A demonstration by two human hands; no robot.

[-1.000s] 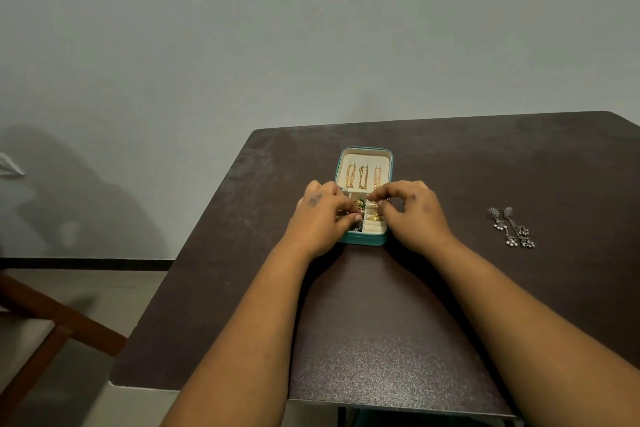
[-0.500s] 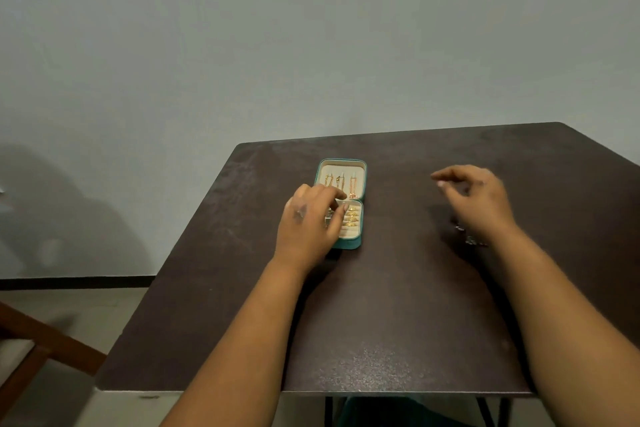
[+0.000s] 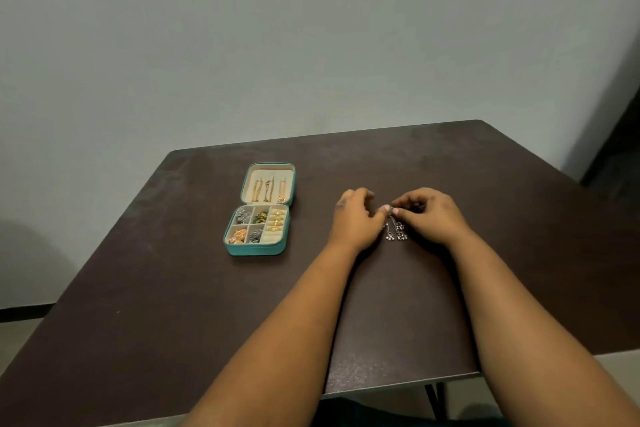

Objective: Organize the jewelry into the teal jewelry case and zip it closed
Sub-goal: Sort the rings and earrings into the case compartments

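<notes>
Both hands have left the teal jewelry case (image 3: 258, 215) for the silver earrings (image 3: 395, 231) to its right. Left hand (image 3: 356, 220) and right hand (image 3: 427, 215) fingers pinch them. Last pieces, probably.

Pretty dim and flat overall, soft indoor light. Faint sheen on the dark table (image 3: 398, 350) near the front edge. Soft shadow on the wall (image 3: 41, 253) at left. Slightly mushy detail, wide-angle bending at edges.

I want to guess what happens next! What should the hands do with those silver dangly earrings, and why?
Probably lift the silver earrings and carry them left to the open teal case. Both the left hand and the right hand already pinch their tops, and they lie outside the case.
</notes>
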